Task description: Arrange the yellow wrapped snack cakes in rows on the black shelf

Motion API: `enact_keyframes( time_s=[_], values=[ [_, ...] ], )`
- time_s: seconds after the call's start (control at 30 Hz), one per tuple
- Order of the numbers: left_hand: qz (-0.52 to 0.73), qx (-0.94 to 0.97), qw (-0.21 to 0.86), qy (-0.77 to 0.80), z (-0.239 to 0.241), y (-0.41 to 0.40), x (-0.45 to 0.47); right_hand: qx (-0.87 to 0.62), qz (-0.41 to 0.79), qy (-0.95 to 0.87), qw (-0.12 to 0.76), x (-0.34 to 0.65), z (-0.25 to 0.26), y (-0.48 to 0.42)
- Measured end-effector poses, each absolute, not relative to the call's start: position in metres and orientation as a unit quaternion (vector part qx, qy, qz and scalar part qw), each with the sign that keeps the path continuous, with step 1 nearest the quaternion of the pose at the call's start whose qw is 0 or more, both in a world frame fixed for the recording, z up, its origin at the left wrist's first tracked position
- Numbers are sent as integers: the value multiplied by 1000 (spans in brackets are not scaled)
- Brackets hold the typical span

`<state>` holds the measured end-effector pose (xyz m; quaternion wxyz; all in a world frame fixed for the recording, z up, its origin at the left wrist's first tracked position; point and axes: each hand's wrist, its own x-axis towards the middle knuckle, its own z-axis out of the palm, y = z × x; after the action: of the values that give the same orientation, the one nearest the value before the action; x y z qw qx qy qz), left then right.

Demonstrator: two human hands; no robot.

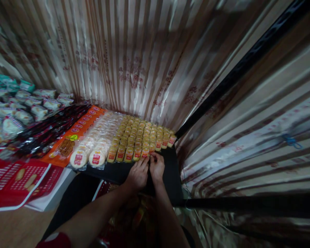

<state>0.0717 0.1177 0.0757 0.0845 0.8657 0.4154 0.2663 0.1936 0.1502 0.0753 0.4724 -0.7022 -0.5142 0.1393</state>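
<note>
Both bare hands at the near edge of the yellow snack packets (129, 153), set out in columns on a black shelf (172, 175). Left hand (138, 171) — fingers stretched forward, tips up against the front packets, no closed grasp visible. Right hand (157, 166) — fingers curled, thumb side toward the left hand; dim and blurry there, so can't tell whether either hand actually pinches a packet.

Key relation: the red-labelled packet (152, 147) lies straight ahead of the fingertips, on the curtain side, long axis pointing away from the person, in line with its column. Right hand looks nearer to it; left fingertips are just beside, at the neighbouring packet. Columns farther right stop short, with bare shelf in front.

Left of the yellow block: round white crackers (96, 157) in clear wrap, an orange snack bag (67, 148), dark-wrapped packs (55, 120). Striped curtain (134, 44) behind.
</note>
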Motion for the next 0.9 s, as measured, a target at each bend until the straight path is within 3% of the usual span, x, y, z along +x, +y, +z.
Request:
enact_keyframes(
  time_s=[0.17,0.3,0.4,0.57,0.63,0.9],
  values=[
    [261,877,83,395,88,114,68,-695,118,-482,520,182,93,120],
    [301,867,117,381,94,103,56,-683,200,-390,584,163,101,68],
    [332,854,157,369,88,75,37,-680,240,-376,581,150,87,22],
    [293,832,233,410,48,10,-3,-728,305,-440,428,135,32,-24],
    [242,786,278,497,26,-4,-14,-712,344,-470,392,128,10,-26],
    [173,702,362,589,-29,15,-26,-669,465,-503,288,109,-46,-5]
  ],
)
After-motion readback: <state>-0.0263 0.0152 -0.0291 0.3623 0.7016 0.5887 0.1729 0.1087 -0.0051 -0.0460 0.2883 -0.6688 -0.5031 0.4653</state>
